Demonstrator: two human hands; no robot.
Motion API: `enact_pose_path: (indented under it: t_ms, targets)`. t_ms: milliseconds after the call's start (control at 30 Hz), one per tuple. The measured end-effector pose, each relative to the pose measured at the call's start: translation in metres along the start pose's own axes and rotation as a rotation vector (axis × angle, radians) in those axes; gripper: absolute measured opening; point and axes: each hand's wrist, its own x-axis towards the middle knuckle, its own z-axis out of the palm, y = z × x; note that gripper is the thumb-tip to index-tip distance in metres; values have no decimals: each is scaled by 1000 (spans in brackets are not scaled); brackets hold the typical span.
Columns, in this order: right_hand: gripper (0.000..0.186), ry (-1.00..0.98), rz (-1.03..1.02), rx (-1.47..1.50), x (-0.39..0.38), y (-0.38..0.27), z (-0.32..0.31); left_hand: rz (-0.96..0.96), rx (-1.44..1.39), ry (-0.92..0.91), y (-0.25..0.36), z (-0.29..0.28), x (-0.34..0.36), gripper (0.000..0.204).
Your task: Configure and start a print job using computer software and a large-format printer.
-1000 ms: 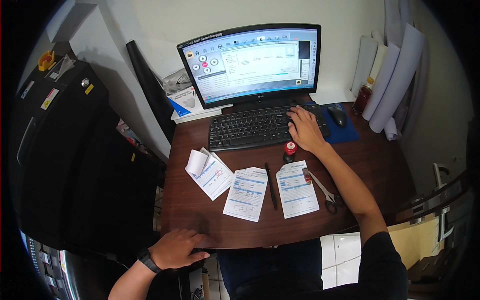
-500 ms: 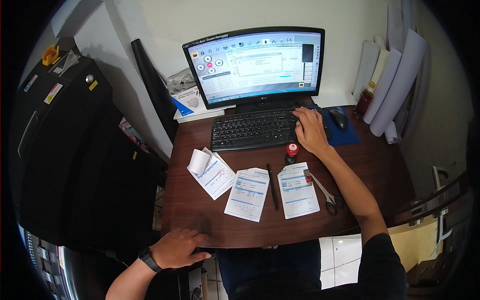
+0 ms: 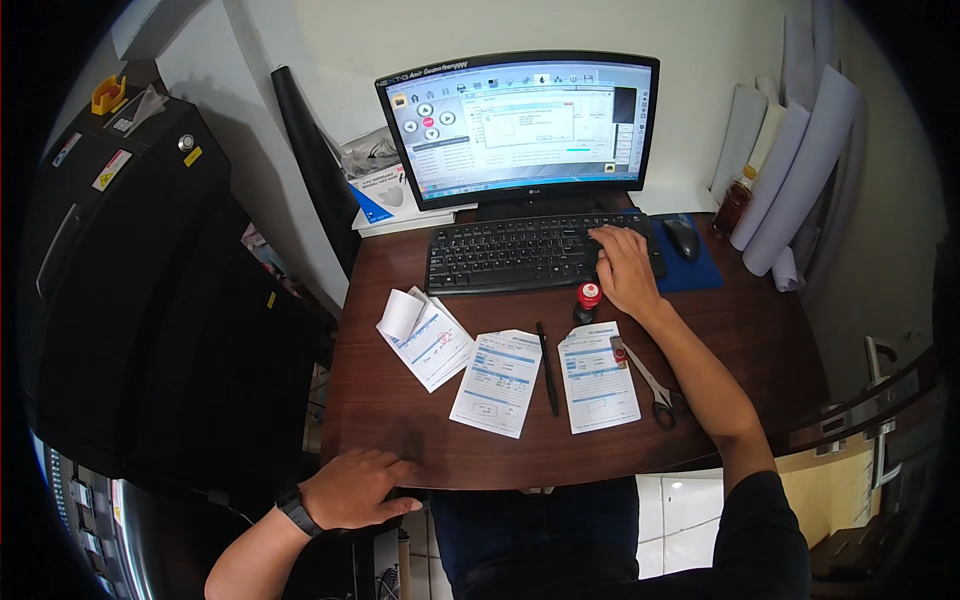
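Observation:
My right hand [image 3: 625, 270] rests on the right part of the black keyboard [image 3: 505, 255], fingers bent over the keys, holding nothing. Beside it are the black mouse [image 3: 681, 238] on a blue pad and a red-topped stamp [image 3: 588, 300]. My left hand [image 3: 355, 490] lies at the front edge of the wooden desk [image 3: 380, 420] with fingers apart, a dark watch on the wrist. Between my hands lie a pad of slips [image 3: 425, 340], two printed forms [image 3: 494, 383] [image 3: 600, 385], a black pen [image 3: 548, 369] and scissors [image 3: 655, 390]. The monitor [image 3: 515, 125] shows a small dialog box over a program.
A tall black machine [image 3: 160, 280] stands at the left. Paper rolls [image 3: 790, 180] lean at the back right by a bottle [image 3: 734, 200] of dark red liquid. A box [image 3: 385, 195] sits behind the keyboard at left. A dark metal railing [image 3: 885, 400] is at right.
A smaller dialog box has replaced the larger window seen on the screen a second ago. My right hand has stayed on the keyboard; the whole view has shifted slightly.

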Motion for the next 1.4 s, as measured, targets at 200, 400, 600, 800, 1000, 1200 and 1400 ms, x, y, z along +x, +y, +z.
enact_pose_path:
  t_ms: [200, 400, 600, 800, 1000, 1200, 1400]
  targets:
    - [46, -107, 14, 32, -5, -4, 5, -4, 5, -5, 0, 0, 0, 57]
    - [51, -343, 63, 39, -5, -3, 4, -19, 10, -8, -1, 1, 0, 58]
    - [52, -101, 118, -7, 0, 23, -6, -10, 1, 7, -2, 2, -1, 59]
    - [50, 35, 285, -411, -13, 96, -39, -8, -18, 8, 0, 2, -4, 60]
    - [50, -35, 545, -206, -45, 134, -43, 3, -24, 4, -3, 4, -2, 61]
    - [42, -54, 474, -215, -46, 136, -41, -17, -33, -3, -2, 0, -3, 61]
    - [40, -54, 500, -203, -45, 134, -43, -30, -25, -28, -1, 0, -4, 54]
